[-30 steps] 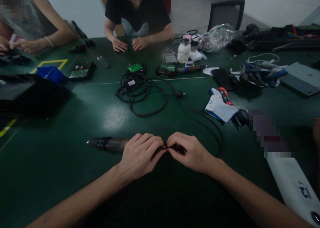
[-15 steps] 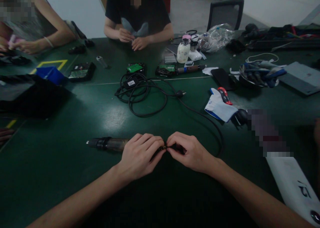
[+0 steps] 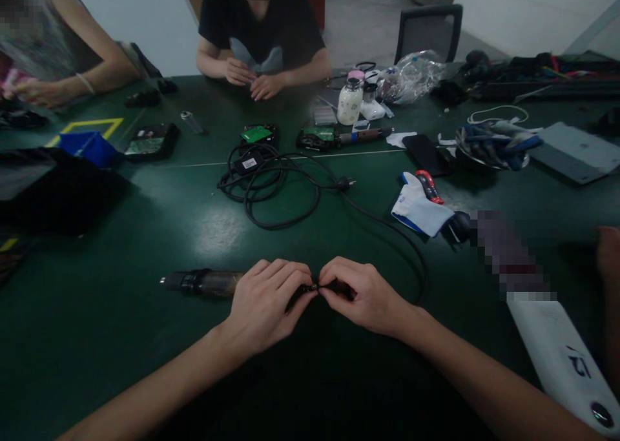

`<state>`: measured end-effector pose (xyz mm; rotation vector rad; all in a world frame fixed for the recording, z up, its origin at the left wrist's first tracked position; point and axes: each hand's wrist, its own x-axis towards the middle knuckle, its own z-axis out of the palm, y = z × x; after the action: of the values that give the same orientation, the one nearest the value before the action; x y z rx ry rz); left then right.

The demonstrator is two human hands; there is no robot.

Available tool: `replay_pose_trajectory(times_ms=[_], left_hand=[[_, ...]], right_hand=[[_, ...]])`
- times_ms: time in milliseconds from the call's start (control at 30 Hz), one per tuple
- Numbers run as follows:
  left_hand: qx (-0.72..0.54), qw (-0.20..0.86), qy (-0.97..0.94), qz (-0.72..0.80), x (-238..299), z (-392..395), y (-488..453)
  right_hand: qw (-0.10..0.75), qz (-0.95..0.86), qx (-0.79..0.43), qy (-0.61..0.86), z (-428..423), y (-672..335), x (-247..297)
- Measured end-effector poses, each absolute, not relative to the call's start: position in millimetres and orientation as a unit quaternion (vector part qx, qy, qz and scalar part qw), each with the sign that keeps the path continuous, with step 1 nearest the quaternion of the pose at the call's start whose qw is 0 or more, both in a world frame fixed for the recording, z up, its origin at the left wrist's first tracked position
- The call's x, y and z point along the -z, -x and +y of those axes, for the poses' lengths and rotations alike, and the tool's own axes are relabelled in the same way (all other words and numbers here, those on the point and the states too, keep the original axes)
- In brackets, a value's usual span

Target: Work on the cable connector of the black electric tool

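Observation:
An electric screwdriver [image 3: 206, 282] with a dark, partly see-through body lies across the table, its metal tip pointing left. My left hand [image 3: 271, 304] is closed over its rear end, and the fingers hide that part. Beside it my right hand [image 3: 363, 292] pinches a small dark connector at the end of a black cable [image 3: 387, 223]. Both sets of fingertips meet where the connector touches the screwdriver's rear end, with a small metallic glint between them. Whether the connector is seated cannot be made out. The cable curves behind my right hand toward a coiled bundle.
Beyond my hands lies a power adapter [image 3: 248, 163] among the cable loops. White-blue gloves [image 3: 421, 207], a red-black handle [image 3: 429, 186] and a phone [image 3: 427, 155] lie right. A white device [image 3: 557, 357] stands at near right. Two people sit across the table; a blue bin [image 3: 87, 147] is left.
The view has shifted slightly, so things sit a little further left. Both hands keep their hold at the joint, with only small finger movement.

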<state>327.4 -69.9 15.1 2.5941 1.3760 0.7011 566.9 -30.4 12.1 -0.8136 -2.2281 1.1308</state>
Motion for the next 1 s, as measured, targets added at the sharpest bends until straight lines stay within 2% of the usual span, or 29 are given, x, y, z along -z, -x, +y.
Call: replay_pose_trajectory(times_ms=[1000], left_hand=[[-0.231,0.038,-0.871,0.433,-16.6,-71.1,-326.8]], right_hand=[[0.249,-0.816,-0.423,0.305,-30.7,-566.4,-14.2]])
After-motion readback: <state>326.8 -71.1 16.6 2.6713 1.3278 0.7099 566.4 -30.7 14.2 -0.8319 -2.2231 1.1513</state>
